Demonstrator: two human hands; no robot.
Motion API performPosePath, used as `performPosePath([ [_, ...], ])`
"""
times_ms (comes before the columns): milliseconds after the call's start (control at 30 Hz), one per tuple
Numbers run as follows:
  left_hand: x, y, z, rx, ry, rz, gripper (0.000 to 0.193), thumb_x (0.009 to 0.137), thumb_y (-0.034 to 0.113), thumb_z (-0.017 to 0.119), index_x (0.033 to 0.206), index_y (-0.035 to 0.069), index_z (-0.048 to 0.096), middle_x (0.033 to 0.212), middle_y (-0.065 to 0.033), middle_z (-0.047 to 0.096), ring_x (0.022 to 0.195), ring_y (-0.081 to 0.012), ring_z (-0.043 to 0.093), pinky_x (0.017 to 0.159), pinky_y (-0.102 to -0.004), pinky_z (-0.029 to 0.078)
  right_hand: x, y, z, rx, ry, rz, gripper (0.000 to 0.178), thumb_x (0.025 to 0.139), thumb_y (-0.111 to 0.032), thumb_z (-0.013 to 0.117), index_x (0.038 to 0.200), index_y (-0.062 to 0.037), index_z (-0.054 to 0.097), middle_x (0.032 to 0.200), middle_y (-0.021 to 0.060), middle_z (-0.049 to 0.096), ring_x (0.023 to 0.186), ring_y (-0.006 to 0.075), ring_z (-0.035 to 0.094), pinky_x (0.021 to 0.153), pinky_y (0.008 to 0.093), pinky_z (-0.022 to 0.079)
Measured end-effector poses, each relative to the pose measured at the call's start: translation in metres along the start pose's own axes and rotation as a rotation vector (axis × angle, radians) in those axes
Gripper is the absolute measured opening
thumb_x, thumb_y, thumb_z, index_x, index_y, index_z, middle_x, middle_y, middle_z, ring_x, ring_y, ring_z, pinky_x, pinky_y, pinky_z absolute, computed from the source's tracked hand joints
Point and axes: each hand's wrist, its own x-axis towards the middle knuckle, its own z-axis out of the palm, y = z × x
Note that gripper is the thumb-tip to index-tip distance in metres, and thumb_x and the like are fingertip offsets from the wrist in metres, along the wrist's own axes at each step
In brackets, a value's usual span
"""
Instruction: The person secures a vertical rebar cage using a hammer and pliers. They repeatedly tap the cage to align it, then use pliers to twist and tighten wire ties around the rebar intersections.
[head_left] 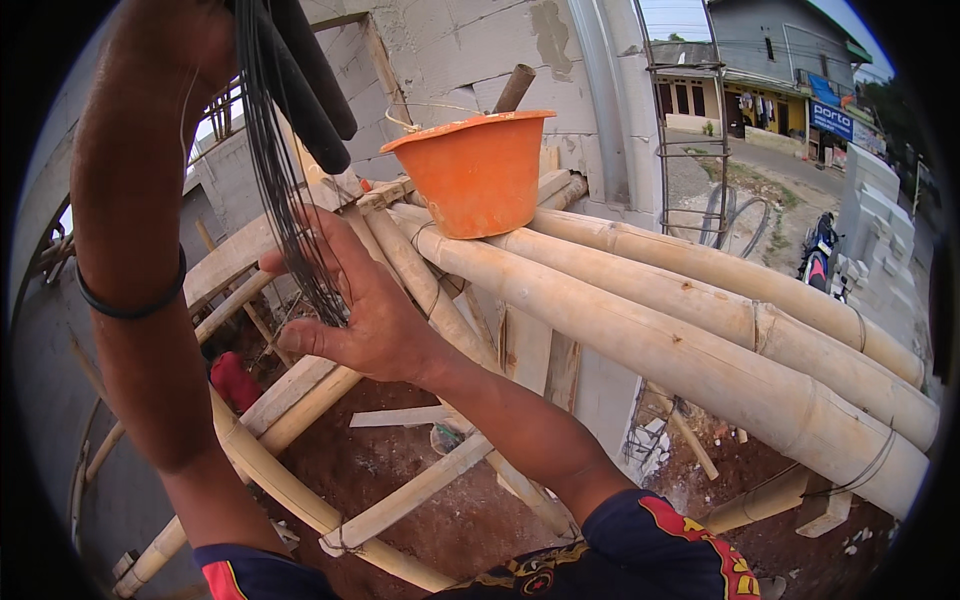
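My left hand (195, 45) is raised at the top left, cut off by the upper edge, closed round the top of a bundle of thin black wires (265, 130). Two thick black handles (305, 95) of a hand tool hang beside the wires; the tool's head is out of view, and how it is held is hidden. Below, my right hand (365, 295) is open, thumb apart from the fingers, and the lower wire ends lie against its fingers and palm. An orange bucket (470, 175) stands just beyond, on bamboo poles (640, 310).
Bamboo and timber braces (410, 495) cross below me over reddish soil. A grey block wall (470, 50) rises behind the bucket, with a steel rebar frame (690, 140) to its right. Farther right are a motorcycle (820, 250) and stacked pale blocks (870, 220).
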Motion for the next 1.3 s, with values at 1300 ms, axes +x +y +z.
performPosePath([
  [1300, -0.258, -0.163, -0.148, -0.351, 0.027, -0.968, 0.040, 0.099, 0.044, 0.052, 0.107, 0.004, 0.052, 0.067, 0.0042, 0.039, 0.055, -0.0069, 0.039, 0.051, -0.0243, 0.036, -0.078, 0.195, -0.035, -0.999, 0.332, 0.778, 0.020, 0.091, -0.017, 0.058, 0.100, 0.0002, 0.053, 0.080, 0.0260, 0.065, 0.078, 0.0476, 0.064, 0.068, 0.0554, 0.051],
])
